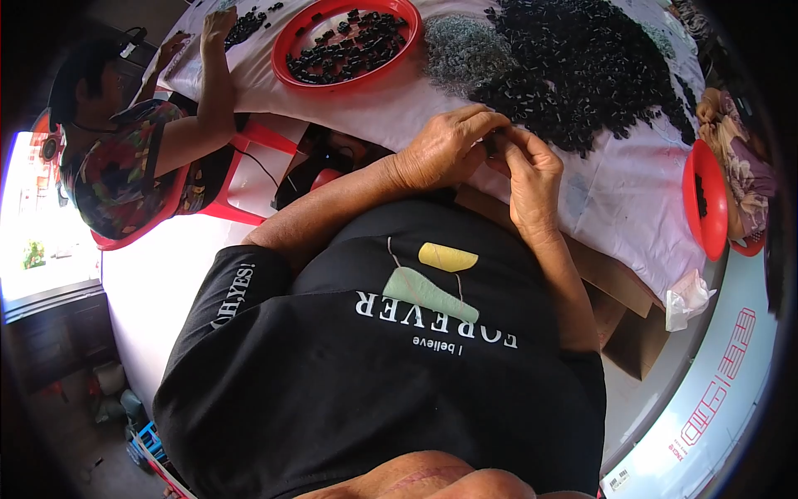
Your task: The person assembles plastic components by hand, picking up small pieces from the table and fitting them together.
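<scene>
My left hand (449, 148) and my right hand (534, 176) meet over the table's near edge. Fingers of both are pinched together around a small black plastic piece (491, 149), mostly hidden by the fingertips. Just beyond them spreads a large heap of small black plastic pieces (586, 62). Beside its left side lies a pile of tiny grey metal parts (465, 51). A round red tray (283, 51) farther left holds more of the black pieces, loosely scattered.
A white cloth (598, 195) covers the table. At the right edge stands a red basin (713, 212), with a crumpled white plastic bag (688, 299) nearer me. One person (125, 158) works at left beside a small black pile (243, 28); another person's patterned sleeve (740, 170) shows at right.
</scene>
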